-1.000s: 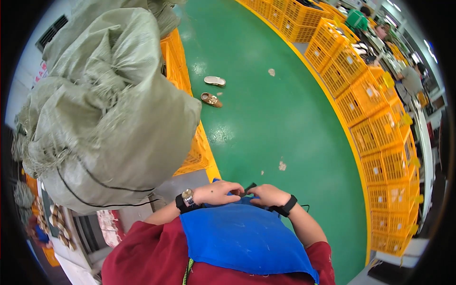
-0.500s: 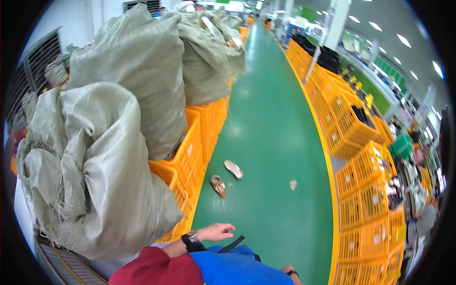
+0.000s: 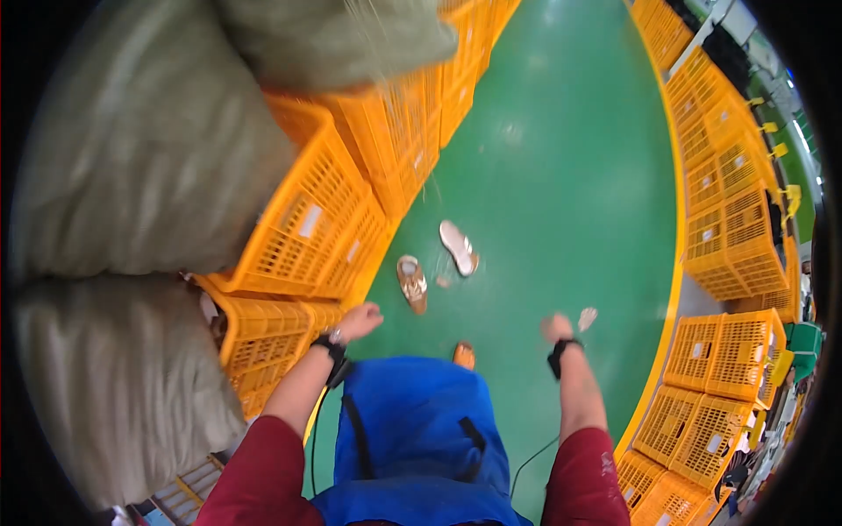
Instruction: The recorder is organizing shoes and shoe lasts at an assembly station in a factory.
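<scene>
Left hand [image 3: 358,321] loosely curled, right hand [image 3: 556,329] half closed, both empty, spread above the green floor [image 3: 561,175]. Nearest: two shoes [image 3: 412,282], lying apart ahead. Probably light, soft-sided; best pinched at heel or collar.

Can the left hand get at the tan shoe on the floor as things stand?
Probably yes. The left hand is empty and open, and the tan shoe lies just beyond it on bare green floor, with nothing between. The orange crates stand off to the side.
</scene>
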`<action>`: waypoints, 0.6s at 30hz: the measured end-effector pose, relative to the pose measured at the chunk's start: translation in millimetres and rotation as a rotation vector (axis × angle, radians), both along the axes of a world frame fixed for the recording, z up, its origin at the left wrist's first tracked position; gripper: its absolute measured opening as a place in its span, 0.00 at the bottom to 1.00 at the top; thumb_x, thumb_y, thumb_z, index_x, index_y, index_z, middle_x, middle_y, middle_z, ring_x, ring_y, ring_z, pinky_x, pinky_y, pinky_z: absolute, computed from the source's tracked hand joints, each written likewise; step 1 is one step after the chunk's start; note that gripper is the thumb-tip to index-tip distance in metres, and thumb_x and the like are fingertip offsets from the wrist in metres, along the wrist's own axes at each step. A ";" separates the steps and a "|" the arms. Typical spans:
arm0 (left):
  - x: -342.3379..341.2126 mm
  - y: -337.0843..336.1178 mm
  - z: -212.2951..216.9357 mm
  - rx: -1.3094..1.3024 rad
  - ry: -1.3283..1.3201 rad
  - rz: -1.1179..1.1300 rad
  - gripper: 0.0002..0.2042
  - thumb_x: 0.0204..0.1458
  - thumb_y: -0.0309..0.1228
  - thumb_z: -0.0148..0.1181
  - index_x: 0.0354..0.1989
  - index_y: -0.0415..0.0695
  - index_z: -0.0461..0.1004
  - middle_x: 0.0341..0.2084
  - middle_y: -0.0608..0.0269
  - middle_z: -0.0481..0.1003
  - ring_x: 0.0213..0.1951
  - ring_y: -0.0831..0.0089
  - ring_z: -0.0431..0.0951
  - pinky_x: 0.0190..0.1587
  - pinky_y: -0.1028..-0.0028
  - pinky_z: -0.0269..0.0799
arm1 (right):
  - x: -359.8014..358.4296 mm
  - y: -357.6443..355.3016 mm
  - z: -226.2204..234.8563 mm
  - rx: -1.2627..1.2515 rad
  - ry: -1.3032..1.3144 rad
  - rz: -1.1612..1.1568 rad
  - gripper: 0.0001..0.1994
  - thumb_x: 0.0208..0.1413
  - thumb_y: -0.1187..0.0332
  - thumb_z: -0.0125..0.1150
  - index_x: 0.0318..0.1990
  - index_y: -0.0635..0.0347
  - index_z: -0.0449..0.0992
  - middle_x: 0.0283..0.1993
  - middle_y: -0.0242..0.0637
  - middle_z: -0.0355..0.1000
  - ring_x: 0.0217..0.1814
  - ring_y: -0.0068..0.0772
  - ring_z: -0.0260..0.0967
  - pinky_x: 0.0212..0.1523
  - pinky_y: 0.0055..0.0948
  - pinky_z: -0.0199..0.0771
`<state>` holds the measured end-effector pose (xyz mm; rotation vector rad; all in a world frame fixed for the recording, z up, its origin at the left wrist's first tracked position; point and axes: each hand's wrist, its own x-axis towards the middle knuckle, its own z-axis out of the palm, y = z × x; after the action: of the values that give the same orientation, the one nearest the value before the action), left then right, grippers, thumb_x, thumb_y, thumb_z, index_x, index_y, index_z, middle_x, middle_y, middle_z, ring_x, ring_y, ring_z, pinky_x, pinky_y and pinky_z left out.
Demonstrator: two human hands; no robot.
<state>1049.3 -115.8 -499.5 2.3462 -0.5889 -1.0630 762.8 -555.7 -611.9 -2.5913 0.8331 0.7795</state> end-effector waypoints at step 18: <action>59.5 -132.2 -418.2 0.315 -0.095 0.142 0.40 0.37 0.41 0.65 0.55 0.34 0.51 0.32 0.43 0.74 0.38 0.53 0.76 0.44 0.63 0.69 | 240.9 29.5 -342.1 0.250 -0.214 -0.459 0.31 0.37 0.56 0.63 0.49 0.64 0.67 0.42 0.53 0.71 0.46 0.50 0.69 0.48 0.40 0.68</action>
<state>1108.8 -248.0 -917.6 2.6764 -0.2985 -1.0471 1003.7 -526.2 -954.0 -2.1015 1.1234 0.4309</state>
